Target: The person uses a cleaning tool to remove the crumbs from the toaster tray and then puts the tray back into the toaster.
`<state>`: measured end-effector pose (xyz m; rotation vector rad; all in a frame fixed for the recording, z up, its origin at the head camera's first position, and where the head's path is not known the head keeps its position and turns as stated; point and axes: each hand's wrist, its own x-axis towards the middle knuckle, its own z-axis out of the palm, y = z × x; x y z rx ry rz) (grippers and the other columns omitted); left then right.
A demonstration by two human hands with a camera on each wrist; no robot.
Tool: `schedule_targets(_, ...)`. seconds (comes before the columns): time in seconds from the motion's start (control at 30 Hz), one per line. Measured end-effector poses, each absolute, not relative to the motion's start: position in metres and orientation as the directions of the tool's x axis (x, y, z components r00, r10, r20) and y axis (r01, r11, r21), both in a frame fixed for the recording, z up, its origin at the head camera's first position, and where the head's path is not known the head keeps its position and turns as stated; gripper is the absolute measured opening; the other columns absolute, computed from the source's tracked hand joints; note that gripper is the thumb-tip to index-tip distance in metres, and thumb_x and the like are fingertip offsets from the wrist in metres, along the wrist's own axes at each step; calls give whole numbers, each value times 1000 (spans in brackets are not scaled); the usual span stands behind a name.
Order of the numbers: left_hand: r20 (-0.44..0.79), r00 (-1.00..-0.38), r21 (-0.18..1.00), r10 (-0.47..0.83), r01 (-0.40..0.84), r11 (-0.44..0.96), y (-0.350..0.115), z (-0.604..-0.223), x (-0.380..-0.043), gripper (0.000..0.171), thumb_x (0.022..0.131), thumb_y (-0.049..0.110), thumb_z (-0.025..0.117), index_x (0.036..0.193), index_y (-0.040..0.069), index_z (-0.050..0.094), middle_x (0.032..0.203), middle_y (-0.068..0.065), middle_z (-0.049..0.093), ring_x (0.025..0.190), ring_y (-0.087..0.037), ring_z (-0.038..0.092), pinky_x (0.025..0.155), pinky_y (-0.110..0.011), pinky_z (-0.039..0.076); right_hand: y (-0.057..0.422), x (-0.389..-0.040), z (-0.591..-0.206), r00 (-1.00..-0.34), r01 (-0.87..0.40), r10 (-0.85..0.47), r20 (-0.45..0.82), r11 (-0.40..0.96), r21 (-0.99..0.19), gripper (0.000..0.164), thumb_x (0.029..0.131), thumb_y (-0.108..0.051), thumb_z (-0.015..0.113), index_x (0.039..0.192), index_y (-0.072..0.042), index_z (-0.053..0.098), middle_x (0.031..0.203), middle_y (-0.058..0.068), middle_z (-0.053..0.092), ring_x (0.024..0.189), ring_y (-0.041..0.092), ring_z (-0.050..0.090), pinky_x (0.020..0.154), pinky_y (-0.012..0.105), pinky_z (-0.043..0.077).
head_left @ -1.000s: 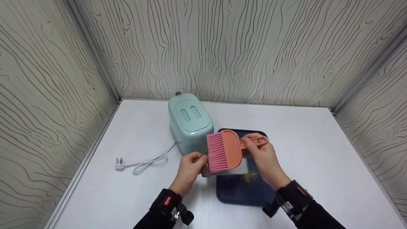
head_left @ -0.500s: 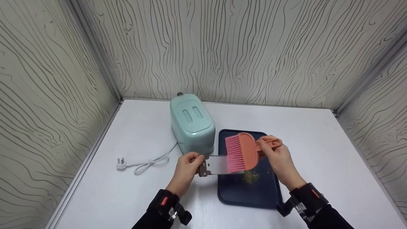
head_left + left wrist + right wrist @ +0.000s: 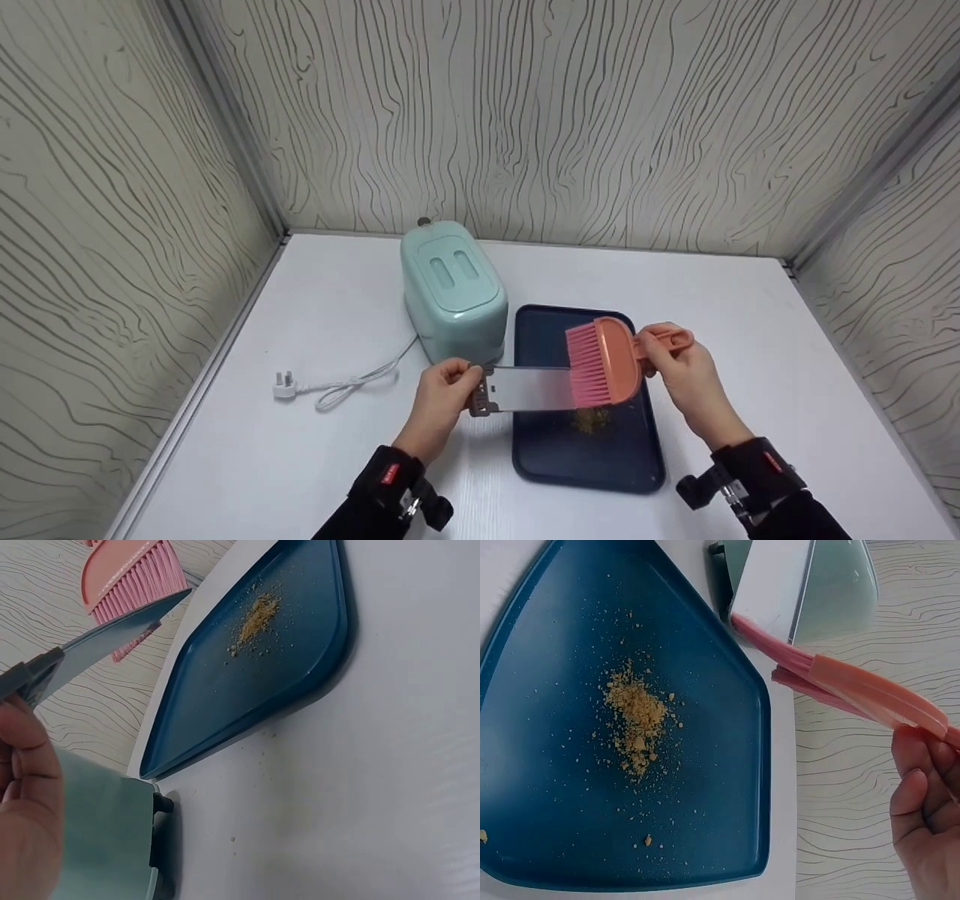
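Well, the left grip (image 3: 439,397) pinches a crumb tray (image 3: 529,389), and the right grip (image 3: 691,386) pinches a brush (image 3: 620,360) whose pink bristles (image 3: 587,365) touch the crumb tray's end.

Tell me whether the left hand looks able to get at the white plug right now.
Probably not right away: the left hand pinches the metal plate. Once freed, it likely could: only the cord lies between it and the white plug.

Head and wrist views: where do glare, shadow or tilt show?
Head: a small highlight on the mint-green toaster; left wrist: the scene tilts steeply, with shadow beside the navy tray; right wrist: pale sheen on that tray's left side, larger crumbs distinct.
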<state>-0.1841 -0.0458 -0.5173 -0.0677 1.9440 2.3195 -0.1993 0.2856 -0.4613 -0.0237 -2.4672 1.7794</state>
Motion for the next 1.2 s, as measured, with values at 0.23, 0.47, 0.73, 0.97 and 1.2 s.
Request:
schedule_targets(0.23, -110, -994, 981, 28, -113, -156, -43, -517, -183, 15, 94, 11, 67, 83, 2, 62, 70, 4, 60, 63, -8, 55, 60, -23, 52, 291, -198, -464, -994, -39, 82, 70, 326, -944, 34, 103, -26, 63, 119, 4, 62, 84, 1, 66, 72, 11, 62, 67, 26, 54)
schedule_targets(0.47, -117, -993, 979, 19, -118, -166, -43, -517, -184, 15, 95, 11, 67, 85, 1, 63, 71, 3, 60, 63, -9, 56, 59, -23, 52, 294, -197, -462, -990, -57, 102, 95, 329, -943, 32, 103, -27, 62, 117, 2, 64, 82, 3, 66, 70, 11, 61, 65, 26, 54)
schedule_targets(0.73, -119, -993, 976, 20, -121, -181, -42, -517, -183, 14, 95, 10, 67, 86, 0, 64, 72, 3, 61, 63, -9, 56, 59, -23, 52, 284, -194, -454, -987, -87, 112, 118, 251, -964, 34, 104, -25, 61, 118, 6, 62, 85, 2, 68, 71, 11, 63, 66, 27, 55)
schedule_targets(0.97, -134, -991, 980, 7, -134, -148, -41, -513, -181, 15, 95, 13, 68, 85, 3, 62, 71, 4, 59, 63, -8, 55, 59, -23, 50, 257, -184, -442, -991, -124, 46, 127, 74, -990, 28, 105, -17, 59, 116, 9, 62, 89, 11, 70, 72, 15, 67, 66, 28, 57)
schedule_targets(1.2, -139, -990, 977, 7, -138, -162, -39, -514, -181, 15, 95, 13, 68, 84, 3, 62, 70, 4, 58, 62, -8, 54, 56, -23, 49, 232, -176, -437, -994, -93, -60, 93, -9, -996, 27, 105, -16, 58, 116, 9, 60, 94, 17, 69, 75, 19, 68, 67, 33, 59)
